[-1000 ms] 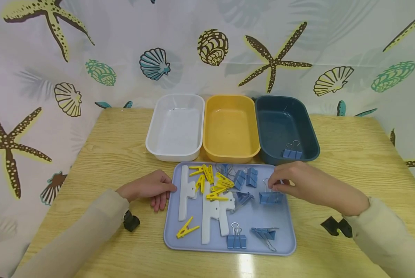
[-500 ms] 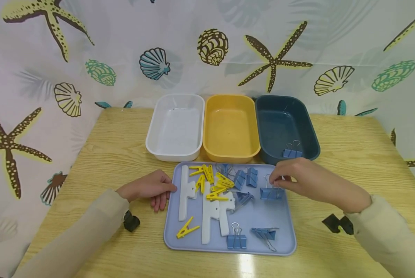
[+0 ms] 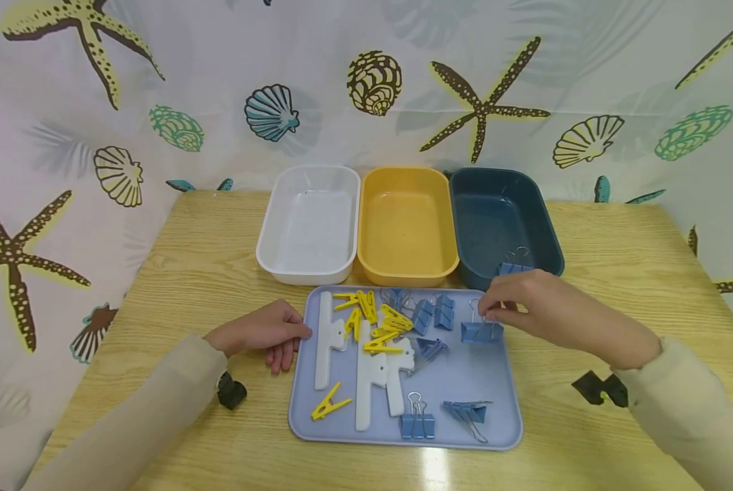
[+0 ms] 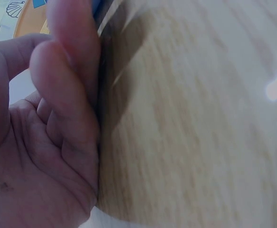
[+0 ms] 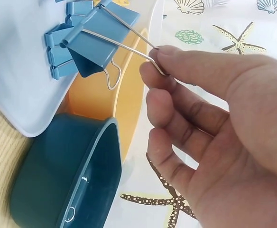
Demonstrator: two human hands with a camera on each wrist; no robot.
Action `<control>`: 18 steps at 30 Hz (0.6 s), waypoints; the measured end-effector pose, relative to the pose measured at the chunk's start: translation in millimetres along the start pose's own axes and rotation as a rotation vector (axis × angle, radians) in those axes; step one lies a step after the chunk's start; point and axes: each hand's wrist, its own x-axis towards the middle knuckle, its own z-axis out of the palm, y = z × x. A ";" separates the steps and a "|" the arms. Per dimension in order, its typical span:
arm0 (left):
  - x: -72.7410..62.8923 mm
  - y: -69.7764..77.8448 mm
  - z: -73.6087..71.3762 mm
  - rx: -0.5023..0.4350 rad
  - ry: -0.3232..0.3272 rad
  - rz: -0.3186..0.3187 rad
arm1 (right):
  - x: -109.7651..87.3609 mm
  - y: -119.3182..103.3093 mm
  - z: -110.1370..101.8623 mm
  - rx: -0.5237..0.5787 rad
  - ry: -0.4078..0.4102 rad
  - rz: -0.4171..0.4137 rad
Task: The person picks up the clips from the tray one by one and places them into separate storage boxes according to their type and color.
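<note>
Between thumb and index finger, my right hand point(image 3: 534, 307) pinches one wire handle of a blue binder clip point(image 5: 98, 35). The clip point(image 3: 481, 332) hangs over the right part of the lavender tray point(image 3: 397, 436), its other handle free. Several more blue binder clips point(image 3: 418, 425) lie on the tray. Yellow clothespins point(image 3: 331, 402) and white plastic clips point(image 3: 323, 341) with long straight bars share it. My left hand point(image 3: 268, 331) rests on the table against the tray's left edge, thumb tip at the rim, fingers loosely bent and holding nothing.
Behind the tray stand three bins side by side: white point(image 3: 307, 273), yellow point(image 3: 408, 276) and dark teal point(image 3: 556, 262). One blue binder clip point(image 3: 515, 269) lies in the teal bin. A patterned curtain point(image 3: 317, 61) closes off the back of the wooden table point(image 3: 213, 232).
My right hand has lifted the binder clip slightly and carried it a little toward the teal bin. The left hand has stayed in place.
</note>
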 end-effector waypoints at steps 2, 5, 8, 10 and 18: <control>0.1 -0.1 0.0 -0.003 0.001 -0.003 | 0.0 0.5 -0.4 -0.010 0.017 -0.012; 0.2 0.2 0.0 -0.007 0.008 -0.011 | 0.1 0.4 -2.0 -0.021 0.032 -0.020; 0.3 0.2 0.2 -0.011 0.017 -0.015 | 0.4 -0.4 -4.1 -0.020 0.032 -0.018; 0.2 0.1 0.3 -0.008 0.018 -0.015 | 0.7 -0.9 -5.4 -0.018 0.030 -0.012; 0.6 -0.1 0.6 0.000 0.022 -0.017 | 0.2 -0.2 -7.9 -0.024 0.039 -0.006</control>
